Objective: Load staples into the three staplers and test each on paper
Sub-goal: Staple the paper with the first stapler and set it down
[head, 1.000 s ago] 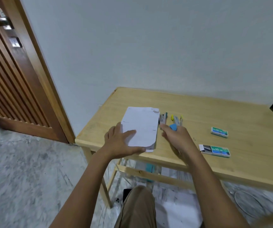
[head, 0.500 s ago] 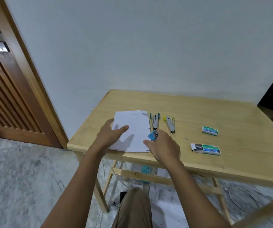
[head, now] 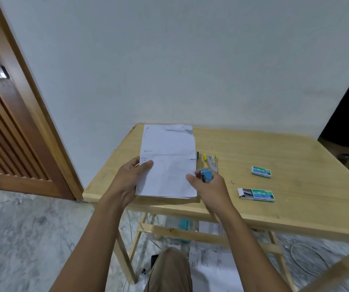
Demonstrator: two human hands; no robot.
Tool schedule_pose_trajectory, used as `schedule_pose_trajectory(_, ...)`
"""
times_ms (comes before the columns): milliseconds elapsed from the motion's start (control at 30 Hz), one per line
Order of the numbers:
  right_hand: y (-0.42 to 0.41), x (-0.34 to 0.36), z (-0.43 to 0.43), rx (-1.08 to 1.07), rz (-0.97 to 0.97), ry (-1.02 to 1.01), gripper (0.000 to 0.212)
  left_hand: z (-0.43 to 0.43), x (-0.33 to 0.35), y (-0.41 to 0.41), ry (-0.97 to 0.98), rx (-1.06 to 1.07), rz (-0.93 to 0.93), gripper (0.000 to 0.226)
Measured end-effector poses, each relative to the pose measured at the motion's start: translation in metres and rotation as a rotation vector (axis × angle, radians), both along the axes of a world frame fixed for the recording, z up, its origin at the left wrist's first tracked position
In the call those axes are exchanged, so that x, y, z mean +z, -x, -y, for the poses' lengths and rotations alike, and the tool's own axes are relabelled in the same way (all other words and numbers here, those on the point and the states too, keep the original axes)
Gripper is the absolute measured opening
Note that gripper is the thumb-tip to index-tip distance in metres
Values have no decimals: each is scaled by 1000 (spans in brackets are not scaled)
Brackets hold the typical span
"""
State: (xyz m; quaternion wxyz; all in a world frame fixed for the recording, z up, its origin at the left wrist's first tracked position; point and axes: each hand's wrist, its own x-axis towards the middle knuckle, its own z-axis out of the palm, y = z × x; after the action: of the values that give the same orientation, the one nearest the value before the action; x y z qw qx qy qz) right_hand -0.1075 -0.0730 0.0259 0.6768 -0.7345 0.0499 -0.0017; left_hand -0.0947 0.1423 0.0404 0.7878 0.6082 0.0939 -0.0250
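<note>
My left hand grips the left edge of a white paper stack and holds it tilted up off the wooden table. My right hand is shut on a blue stapler right at the paper's lower right edge. A yellow-tipped stapler lies open on the table behind that hand. Only the green tip of a third stapler shows past the paper. Two green staple boxes lie to the right: a closed one and a partly slid-open one.
A brown slatted door stands at the left, a pale wall behind the table. Under the table lie loose papers, a teal box and a cable on the marble floor. My knee is below the table's front edge.
My left hand took hold of the paper and lifted it from flat on the table. My right hand picked the blue stapler up and brought it to the paper's right edge.
</note>
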Motion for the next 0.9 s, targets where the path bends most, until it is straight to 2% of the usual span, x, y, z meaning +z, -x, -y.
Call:
schedule_pose_trajectory(67, 2, 2, -1, 11, -6, -85, 15, 3, 8, 3, 74, -66, 46, 29)
schedule_pose_trajectory(233, -1, 5, -3, -164, 5, -233, 16, 18, 8, 14, 492, -111, 56, 38)
schedule_pose_trajectory(333, -3, 8, -4, -184, 15, -220, 15, 36, -8, 19, 420, -189, 14, 47)
schedule_pose_trajectory(467, -3, 6, -6, -164, 64, -107, 13, 63, -18, 19, 241, -157, 23, 37)
schedule_pose_trajectory(567, -1, 0, 0, -128, 44, -13, 20, 73, -24, 16, 173, -108, 20, 35)
schedule_pose_trajectory(633, 1, -4, 5, -66, -43, -15, 28, 75, -30, 12, 225, -55, 33, 37)
schedule_pose_trajectory(767, 2, -5, 12, 92, -197, -188, 41, 74, -35, 7, 395, 9, 48, 38)
schedule_pose_trajectory(900, 1, -6, 10, 217, -280, -280, 31, 75, -37, 7, 482, 17, 80, 45)
